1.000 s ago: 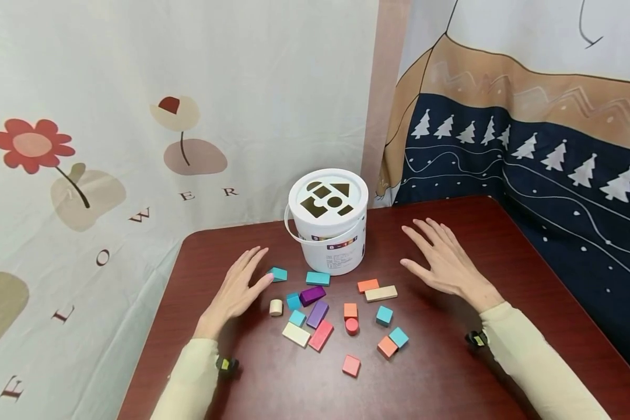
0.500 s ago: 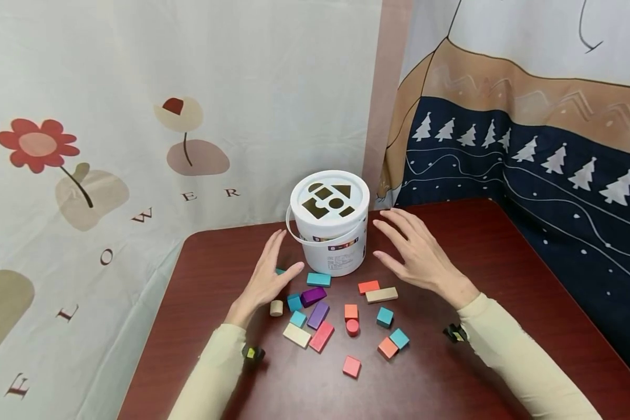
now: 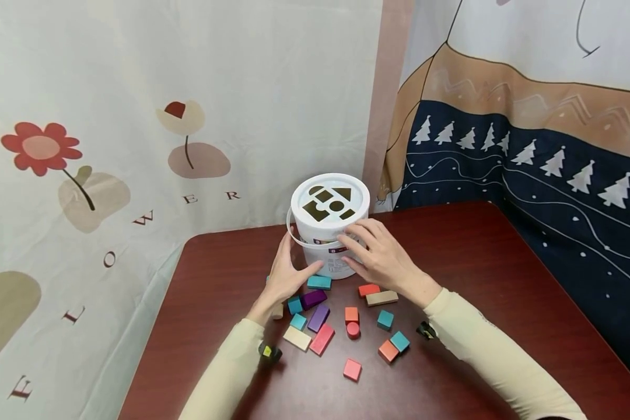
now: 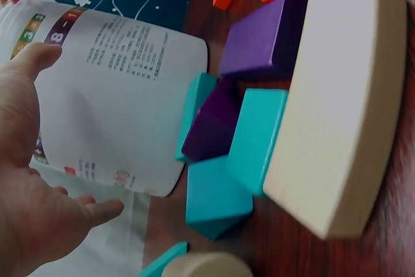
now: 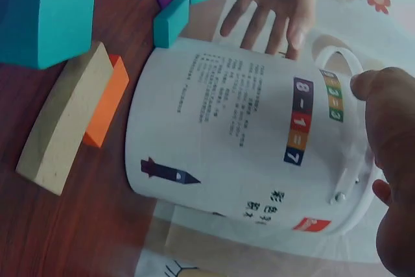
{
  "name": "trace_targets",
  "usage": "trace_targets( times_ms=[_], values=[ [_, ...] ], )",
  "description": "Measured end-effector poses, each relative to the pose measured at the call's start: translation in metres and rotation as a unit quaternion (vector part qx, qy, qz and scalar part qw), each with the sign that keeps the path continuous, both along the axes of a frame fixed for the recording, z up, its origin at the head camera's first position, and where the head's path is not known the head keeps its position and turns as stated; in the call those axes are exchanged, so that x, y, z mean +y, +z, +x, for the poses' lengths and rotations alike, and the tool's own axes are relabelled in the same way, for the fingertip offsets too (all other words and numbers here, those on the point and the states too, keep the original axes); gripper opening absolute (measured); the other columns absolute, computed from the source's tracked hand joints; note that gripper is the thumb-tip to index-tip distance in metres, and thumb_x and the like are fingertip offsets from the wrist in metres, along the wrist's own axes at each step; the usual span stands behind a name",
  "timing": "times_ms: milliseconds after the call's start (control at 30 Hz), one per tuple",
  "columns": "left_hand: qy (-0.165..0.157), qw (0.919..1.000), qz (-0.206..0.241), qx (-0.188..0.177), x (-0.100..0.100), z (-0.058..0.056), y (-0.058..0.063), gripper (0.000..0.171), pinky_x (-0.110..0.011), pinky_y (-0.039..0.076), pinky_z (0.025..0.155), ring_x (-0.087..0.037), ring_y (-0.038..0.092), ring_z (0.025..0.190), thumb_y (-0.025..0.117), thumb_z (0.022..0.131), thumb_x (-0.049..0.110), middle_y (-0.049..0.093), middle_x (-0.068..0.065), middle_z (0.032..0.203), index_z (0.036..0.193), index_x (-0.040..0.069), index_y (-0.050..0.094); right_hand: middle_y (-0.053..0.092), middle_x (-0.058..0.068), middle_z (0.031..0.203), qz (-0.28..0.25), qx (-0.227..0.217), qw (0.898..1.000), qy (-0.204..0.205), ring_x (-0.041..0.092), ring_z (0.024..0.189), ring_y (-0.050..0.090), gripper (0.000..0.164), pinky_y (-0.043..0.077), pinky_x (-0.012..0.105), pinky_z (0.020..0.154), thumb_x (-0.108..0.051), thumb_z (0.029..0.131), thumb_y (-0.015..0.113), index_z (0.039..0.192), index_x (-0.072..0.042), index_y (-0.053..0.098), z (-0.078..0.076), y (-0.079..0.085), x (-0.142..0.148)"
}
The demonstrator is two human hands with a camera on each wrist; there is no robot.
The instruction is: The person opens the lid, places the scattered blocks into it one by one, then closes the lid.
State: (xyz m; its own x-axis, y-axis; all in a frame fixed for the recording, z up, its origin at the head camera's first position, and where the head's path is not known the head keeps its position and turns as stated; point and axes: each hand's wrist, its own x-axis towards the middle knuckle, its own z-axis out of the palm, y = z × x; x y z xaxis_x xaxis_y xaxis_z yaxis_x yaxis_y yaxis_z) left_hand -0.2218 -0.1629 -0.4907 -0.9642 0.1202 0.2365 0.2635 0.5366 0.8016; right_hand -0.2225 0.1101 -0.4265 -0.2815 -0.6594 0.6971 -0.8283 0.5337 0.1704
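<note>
White plastic, upright on a dark red table (image 3: 451, 262): a lidded bucket (image 5: 246, 141), long axis vertical, straight ahead of the person and between two bare hands. Ahead and to the right of the left hand (image 3: 286, 277), ahead and to the left of the right hand (image 3: 383, 254); near to both, with little to choose between them. On the left, fingers straight along the side wall, thumb stretched across the lower front, nothing in the grasp. On the right, fingers relaxed and slightly bent before the upper front, close to the drooping handle (image 3: 287, 221), apparently without a hold. Contact with the wall on either side: impossible to tell. Pivotal, by the look of it: that upright wall between the palms, with the left lower and at the side, the right higher and more to the front. Up top, a lid (image 3: 332, 201) with cut-out shapes. Just in front of the base, a turquoise block (image 3: 319, 283); below the right hand, a tan block (image 3: 382, 298).
</note>
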Motion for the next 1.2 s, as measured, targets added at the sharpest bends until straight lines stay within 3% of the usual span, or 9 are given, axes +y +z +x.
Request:
trace_targets(
  times_ms=[167,333,567,833,900,1000,1100,1200],
  values=[
    [0.019,0.9998,0.005,-0.003,0.009,-0.002,-0.002,0.12,-0.051,0.028,0.119,-0.015,0.02,0.149,0.082,0.078,0.059,0.018,-0.001,0.169,0.168,0.025,0.01,0.066,0.015,0.12,0.023,0.034,0.999,-0.024,0.032,0.114,0.055,0.034,0.047,0.046,0.099,-0.018,0.089,0.078,0.12,-0.004,0.073,-0.001,-0.003,-0.009],
    [0.029,0.9992,0.025,0.014,0.015,-0.004,-0.003,0.122,-0.051,0.028,0.119,-0.019,0.023,0.149,0.085,0.076,0.056,0.021,0.002,0.167,0.168,0.022,0.013,0.067,0.013,0.114,0.025,0.044,0.998,-0.041,0.031,0.108,0.056,0.022,0.048,0.044,0.093,-0.013,0.095,0.071,0.115,-0.004,0.073,-0.002,-0.001,-0.014],
    [0.032,0.998,0.035,0.043,0.022,-0.009,-0.001,0.124,-0.049,0.031,0.117,-0.015,0.028,0.146,0.088,0.073,0.055,0.025,0.003,0.165,0.168,0.025,0.013,0.067,0.011,0.103,-0.012,0.034,0.999,-0.022,0.029,0.097,0.056,0.013,0.047,0.041,0.078,-0.012,0.094,0.071,0.104,-0.003,0.074,-0.005,0.007,-0.018],
    [0.023,0.9956,0.071,0.056,0.027,-0.014,0.001,0.122,-0.052,0.032,0.116,-0.006,0.025,0.145,0.089,0.074,0.048,0.024,0.011,0.164,0.166,0.038,0.01,0.067,0.013,0.098,-0.069,0.018,0.997,0.0,0.027,0.091,0.058,0.011,0.05,0.04,0.075,-0.012,0.092,0.073,0.098,-0.003,0.072,-0.01,0.019,-0.019],
    [0.019,0.9942,0.084,0.064,0.029,-0.013,0.003,0.12,-0.054,0.033,0.116,-0.01,0.027,0.145,0.09,0.074,0.043,0.026,0.007,0.164,0.166,0.035,0.012,0.067,0.013,0.099,-0.082,0.015,0.996,0.0,0.027,0.092,0.058,0.013,0.05,0.04,0.076,-0.013,0.091,0.075,0.097,-0.002,0.072,-0.012,0.022,-0.018],
    [0.012,0.9922,0.105,0.066,0.031,-0.006,0.013,0.118,-0.059,0.034,0.114,-0.021,0.031,0.144,0.091,0.076,0.031,0.029,-0.005,0.163,0.167,0.023,0.016,0.068,0.014,0.098,-0.12,-0.002,0.993,0.001,0.028,0.092,0.059,0.017,0.051,0.041,0.076,-0.014,0.088,0.078,0.097,0.0,0.073,-0.016,0.028,-0.017],
    [0.007,0.9909,0.12,0.061,0.034,0.002,0.025,0.115,-0.061,0.036,0.111,-0.029,0.034,0.142,0.091,0.077,0.02,0.032,-0.013,0.161,0.166,0.013,0.018,0.069,0.014,0.096,-0.171,-0.036,0.985,0.003,0.026,0.09,0.059,0.019,0.053,0.04,0.074,-0.014,0.086,0.08,0.095,0.002,0.074,-0.019,0.033,-0.017],
    [0.012,0.9925,0.111,0.05,0.035,0.005,0.028,0.114,-0.058,0.038,0.111,-0.029,0.035,0.142,0.09,0.078,0.02,0.031,-0.013,0.161,0.166,0.012,0.017,0.069,0.013,0.093,-0.218,-0.074,0.973,0.004,0.022,0.086,0.059,0.018,0.055,0.037,0.07,-0.013,0.086,0.079,0.093,0.002,0.075,-0.023,0.037,-0.016]
  ],
)
